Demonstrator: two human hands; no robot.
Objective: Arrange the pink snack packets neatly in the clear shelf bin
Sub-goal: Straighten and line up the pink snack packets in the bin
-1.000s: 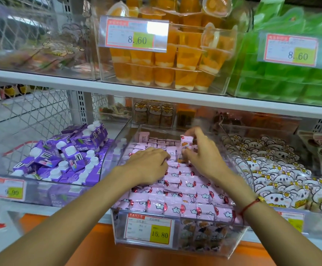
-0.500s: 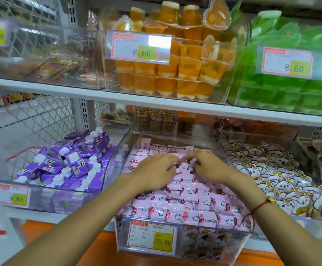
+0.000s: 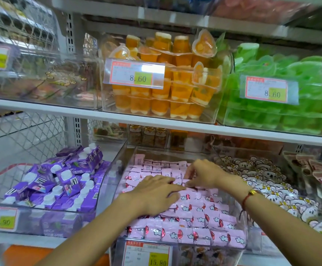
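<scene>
The left hand lies flat and spread on the small pink foil snack packets, probably to steady them. The right hand, just beyond, pinches one packet in the clear plastic shelf bin.

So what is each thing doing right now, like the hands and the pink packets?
Left hand: fingers straight, pressing flat on the packets.
Right hand: fingers curled, pinching a packet.
Pink snack packets: lying in rows, filling the bin.
Clear plastic shelf bin: open on top, nearly full.
Purple drink cartons: heaped loosely.
Orange jelly cups: stacked.
</scene>
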